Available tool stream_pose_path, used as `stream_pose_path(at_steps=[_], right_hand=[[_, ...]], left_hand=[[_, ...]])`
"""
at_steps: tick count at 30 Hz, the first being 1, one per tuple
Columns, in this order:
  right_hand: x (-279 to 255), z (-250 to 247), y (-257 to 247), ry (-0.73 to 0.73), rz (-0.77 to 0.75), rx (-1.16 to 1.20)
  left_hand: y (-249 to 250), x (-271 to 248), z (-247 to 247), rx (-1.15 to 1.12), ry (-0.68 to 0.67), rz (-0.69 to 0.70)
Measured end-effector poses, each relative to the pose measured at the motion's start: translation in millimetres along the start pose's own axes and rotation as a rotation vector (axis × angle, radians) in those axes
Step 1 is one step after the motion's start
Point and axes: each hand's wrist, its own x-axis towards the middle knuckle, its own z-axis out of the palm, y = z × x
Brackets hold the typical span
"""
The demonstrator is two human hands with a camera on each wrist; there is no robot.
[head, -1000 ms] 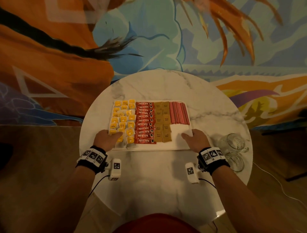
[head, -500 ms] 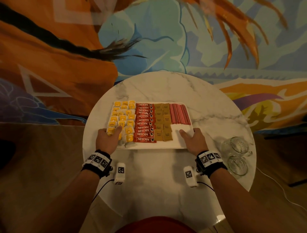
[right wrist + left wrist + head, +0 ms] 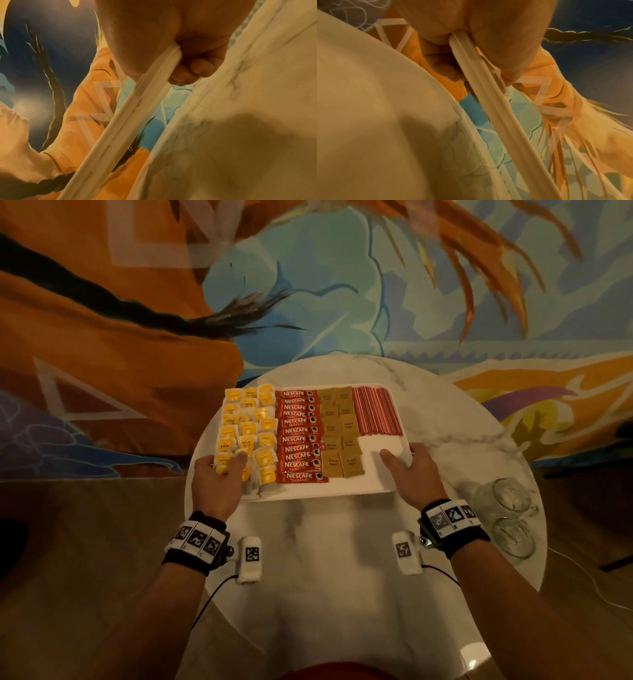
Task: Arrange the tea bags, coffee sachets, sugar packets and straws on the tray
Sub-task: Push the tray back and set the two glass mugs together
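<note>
Round marble worktop [image 3: 342,594] before a painted mural [image 3: 102,302], my left hand [image 3: 215,484] and right hand [image 3: 414,477] gripping the white tray's [image 3: 318,493] side edges, sachets in rows on it, two glass mugs [image 3: 503,508] right of tray.

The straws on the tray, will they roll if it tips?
Probably: the thin red-and-white straws lie loose, side by side on the flat white tray. Its low rim might stop them. They look light, so both hands should stay level.

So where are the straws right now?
In the head view, the red straws lie at the tray's far right end, beside the brown sugar packets.
</note>
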Motion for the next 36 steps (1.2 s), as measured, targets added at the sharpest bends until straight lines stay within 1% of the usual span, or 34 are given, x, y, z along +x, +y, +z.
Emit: stream_pose_path(at_steps=[8, 15, 19, 22, 30, 36], right_hand=[[25, 9, -15, 0.013, -0.026, 0.027], [69, 14, -23, -0.016, -0.041, 0.000], [97, 20, -24, -0.032, -0.041, -0.033], [118, 24, -24, -0.024, -0.042, -0.029], [157, 34, -20, 0.002, -0.026, -0.024], [178, 43, -18, -0.006, -0.033, -0.058]], left_hand=[[10, 24, 3, -0.058, 0.004, 0.031], [21, 53, 28, -0.010, 0.007, 0.024], [33, 67, 44, -0.024, 0.024, 0.007], [39, 83, 55, -0.017, 0.019, 0.021], [30, 133, 79, 0.021, -0.025, 0.023], [31, 150, 95, 0.063, -0.036, 0.019]])
